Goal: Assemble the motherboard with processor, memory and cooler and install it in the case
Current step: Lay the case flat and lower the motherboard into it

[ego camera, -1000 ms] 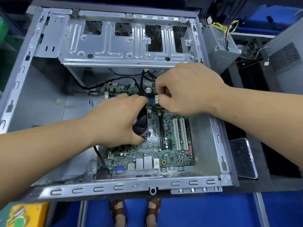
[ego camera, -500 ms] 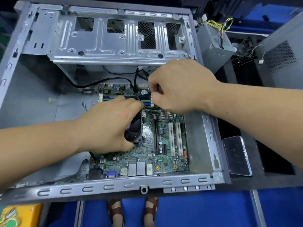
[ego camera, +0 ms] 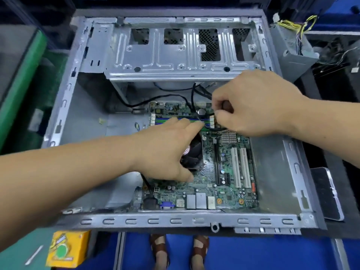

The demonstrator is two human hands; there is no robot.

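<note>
Both hands work mid-case: right hand [ego camera: 251, 106] pinches a cable [ego camera: 192, 98], left hand [ego camera: 167, 151] spread on the cooler [ego camera: 191, 156].

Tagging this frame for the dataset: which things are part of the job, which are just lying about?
In the job: case; motherboard; cooler fan, under the left hand; memory slots; black cable, pinched by the right hand.

Lying about: power supply with yellow wires; yellow box; side panel; green mat.

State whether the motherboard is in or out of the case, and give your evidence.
In: the motherboard lies flat on the floor of the case, its walls around it.
</note>
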